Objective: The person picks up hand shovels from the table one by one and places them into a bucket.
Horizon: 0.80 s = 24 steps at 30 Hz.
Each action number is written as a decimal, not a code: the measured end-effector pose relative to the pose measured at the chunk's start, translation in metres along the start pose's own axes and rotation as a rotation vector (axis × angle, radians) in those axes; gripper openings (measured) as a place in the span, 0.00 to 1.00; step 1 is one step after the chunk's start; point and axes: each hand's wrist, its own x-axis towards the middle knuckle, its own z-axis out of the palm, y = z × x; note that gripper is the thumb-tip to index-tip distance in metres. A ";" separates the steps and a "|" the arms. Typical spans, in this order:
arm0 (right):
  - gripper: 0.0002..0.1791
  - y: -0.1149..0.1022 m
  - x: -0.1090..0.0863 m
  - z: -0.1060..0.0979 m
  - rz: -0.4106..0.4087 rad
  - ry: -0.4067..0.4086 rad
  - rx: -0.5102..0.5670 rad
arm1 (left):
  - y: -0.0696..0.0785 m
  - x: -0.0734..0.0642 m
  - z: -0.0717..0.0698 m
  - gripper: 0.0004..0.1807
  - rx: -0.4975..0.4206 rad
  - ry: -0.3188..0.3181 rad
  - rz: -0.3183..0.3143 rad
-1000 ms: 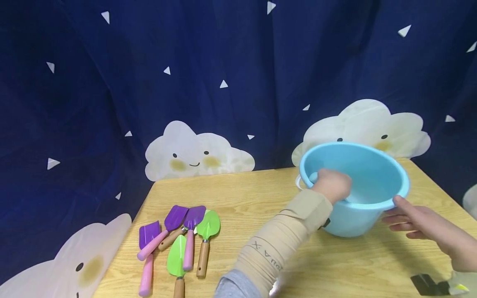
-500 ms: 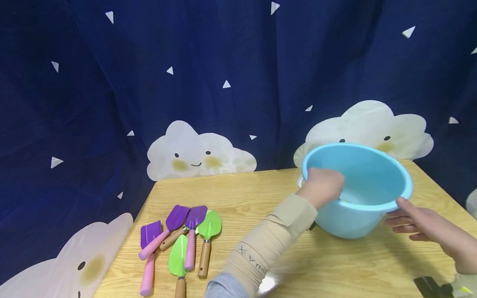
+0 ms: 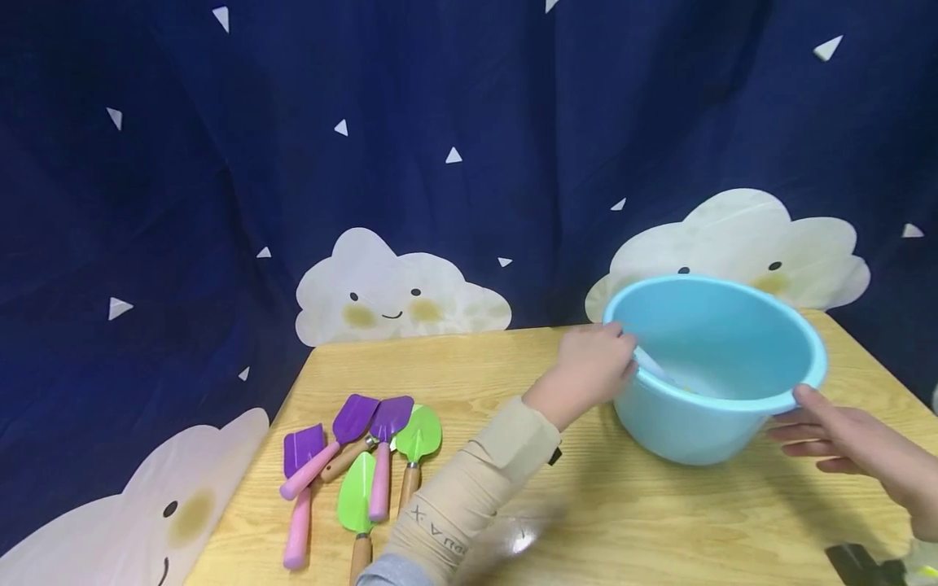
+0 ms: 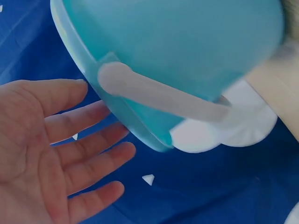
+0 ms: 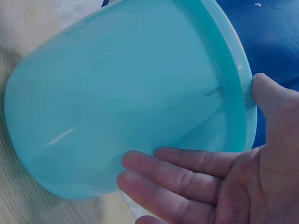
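Note:
A light blue bucket (image 3: 677, 431) stands at the right of the table. My left hand (image 3: 586, 366) is at its left rim in the head view; the left wrist view shows that palm open with fingers spread, fingertips right at the rim. A white handle (image 4: 173, 100) hangs on the bucket's side there. My right hand (image 3: 850, 443) rests its thumb on the right rim, and its other fingers extend nearly straight beside the outer wall (image 5: 126, 84). Inside the bucket lies a pale blue, handle-like piece (image 3: 650, 365), mostly hidden behind the rim.
Toy shovels lie in a loose pile on the left of the wooden table (image 3: 513, 366): purple blades (image 3: 355, 417) with pink handles, green blades (image 3: 357, 492) with wooden handles. A dark blue curtain (image 3: 440, 73) with clouds hangs behind the table.
My left hand has drawn back leftward from inside the bucket to its left rim, leaving the pale blue piece inside. The right hand stays at the right rim.

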 end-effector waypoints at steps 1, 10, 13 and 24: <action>0.45 0.000 0.000 0.000 -0.006 -0.002 -0.006 | -0.003 -0.004 0.003 0.09 -0.006 0.045 0.002; 0.47 -0.003 0.002 0.000 0.021 -0.003 -0.021 | -0.027 -0.035 0.023 0.06 -0.008 0.204 -0.057; 0.48 0.001 0.006 -0.001 0.031 -0.009 -0.018 | -0.034 -0.044 0.028 0.07 -0.013 0.216 -0.088; 0.47 0.017 0.015 -0.005 0.047 -0.010 0.028 | -0.062 -0.078 0.050 0.08 -0.035 0.104 -0.185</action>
